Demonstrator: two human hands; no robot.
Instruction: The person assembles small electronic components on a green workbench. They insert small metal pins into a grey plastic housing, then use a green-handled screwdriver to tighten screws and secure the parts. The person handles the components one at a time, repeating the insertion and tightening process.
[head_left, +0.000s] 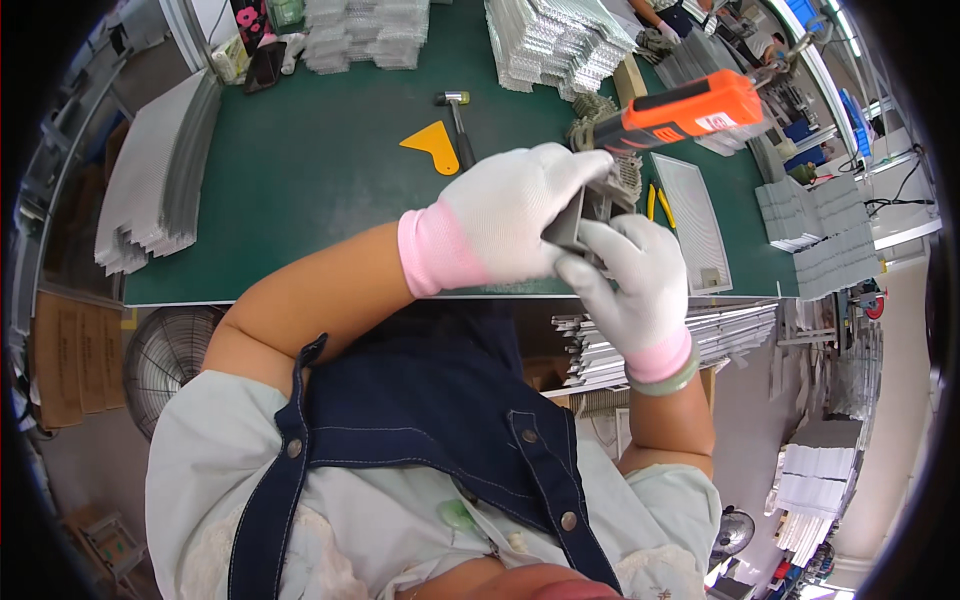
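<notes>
Both my hands wear white gloves with pink cuffs and meet above the near edge of the green table (330,170). My left hand (510,215) closes over a small grey metal piece (590,205) from the left. From below, my right hand (630,280) grips the same piece, and a green bangle sits on that wrist. An orange and black power screwdriver (685,112) lies just beyond the hands, its tip pointing toward the piece.
On the table lie a yellow scraper (432,145), a small hammer (458,120), yellow-handled pliers (658,205) and a flat mesh panel (695,220). Stacks of grey mesh panels (555,45) stand at the back, left and right. A fan (165,360) sits below the table's left.
</notes>
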